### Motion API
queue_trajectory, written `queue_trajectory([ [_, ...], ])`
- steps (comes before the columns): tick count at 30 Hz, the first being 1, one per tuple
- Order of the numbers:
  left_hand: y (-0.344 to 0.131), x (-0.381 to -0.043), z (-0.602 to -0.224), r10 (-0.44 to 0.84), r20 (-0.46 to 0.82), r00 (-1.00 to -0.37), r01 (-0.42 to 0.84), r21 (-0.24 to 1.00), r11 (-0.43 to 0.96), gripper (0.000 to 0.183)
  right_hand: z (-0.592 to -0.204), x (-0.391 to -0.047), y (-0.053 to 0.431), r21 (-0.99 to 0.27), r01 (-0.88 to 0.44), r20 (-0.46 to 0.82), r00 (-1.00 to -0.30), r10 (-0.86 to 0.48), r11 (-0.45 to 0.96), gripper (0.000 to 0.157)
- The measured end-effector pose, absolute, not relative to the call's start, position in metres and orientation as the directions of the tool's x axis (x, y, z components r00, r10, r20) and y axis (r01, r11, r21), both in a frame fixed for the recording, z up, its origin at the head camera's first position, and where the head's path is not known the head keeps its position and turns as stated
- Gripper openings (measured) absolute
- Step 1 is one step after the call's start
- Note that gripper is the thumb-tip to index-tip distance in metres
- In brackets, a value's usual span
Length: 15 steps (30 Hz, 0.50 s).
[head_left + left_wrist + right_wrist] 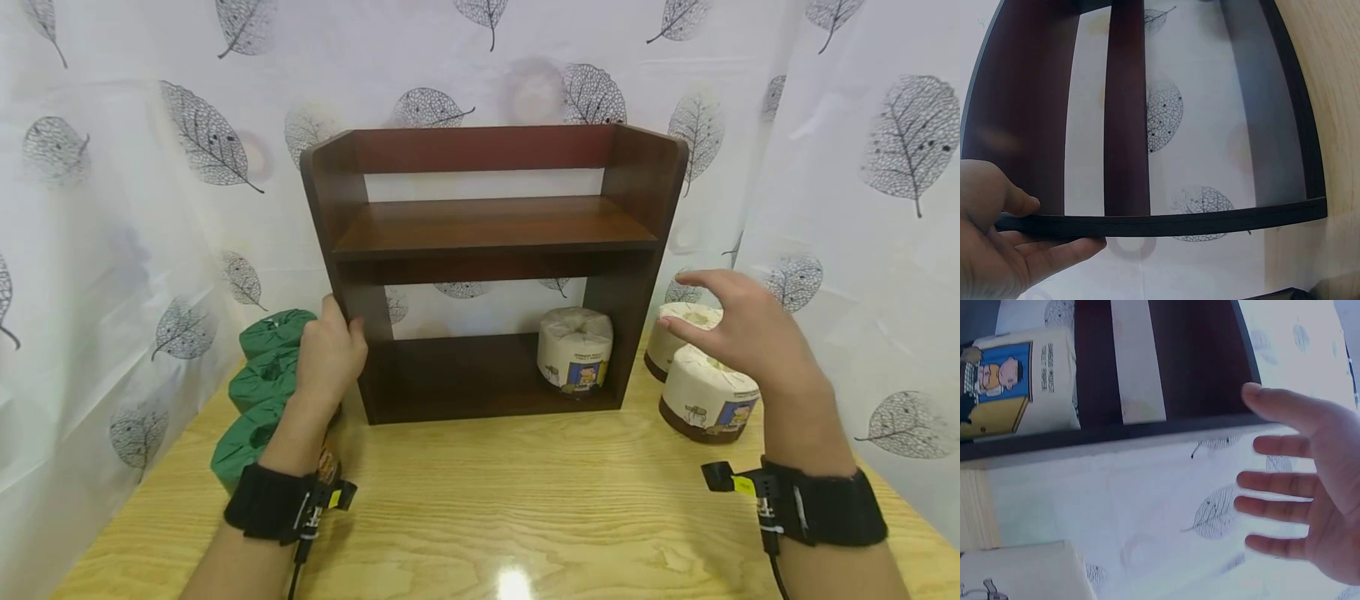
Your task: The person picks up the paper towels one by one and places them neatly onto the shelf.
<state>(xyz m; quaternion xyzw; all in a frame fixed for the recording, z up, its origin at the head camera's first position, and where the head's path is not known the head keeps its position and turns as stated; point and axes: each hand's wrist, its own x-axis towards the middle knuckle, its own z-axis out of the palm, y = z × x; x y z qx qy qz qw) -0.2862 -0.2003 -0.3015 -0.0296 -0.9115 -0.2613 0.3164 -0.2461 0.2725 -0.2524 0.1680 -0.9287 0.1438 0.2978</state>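
Note:
A dark brown two-tier wooden shelf stands upright on the table. My left hand grips the front edge of its left side panel, thumb on the inner face and fingers along the outer face. My right hand is held up off the shelf's right side, thumb and fingers spread with nothing between them. A wrapped toilet roll with a cartoon label stands at the right end of the lower tier. Below the right hand stand a near wrapped roll and a far wrapped roll.
Three green-wrapped rolls line the table left of the shelf, partly behind my left forearm. Light wood tabletop extends in front. A white leaf-print curtain hangs behind and on both sides. Each wrist wears a black strap with a cabled camera.

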Motion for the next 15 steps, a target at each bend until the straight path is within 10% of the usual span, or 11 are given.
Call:
queue_trajectory([
  [15, -0.2, -0.286, -0.301, -0.115, 0.594, -0.797, 0.22, 0.461, 0.859, 0.026, -0.264, -0.263, 0.303, -0.22, -0.202, 0.302, -0.944, -0.13, 0.954, 0.085],
])
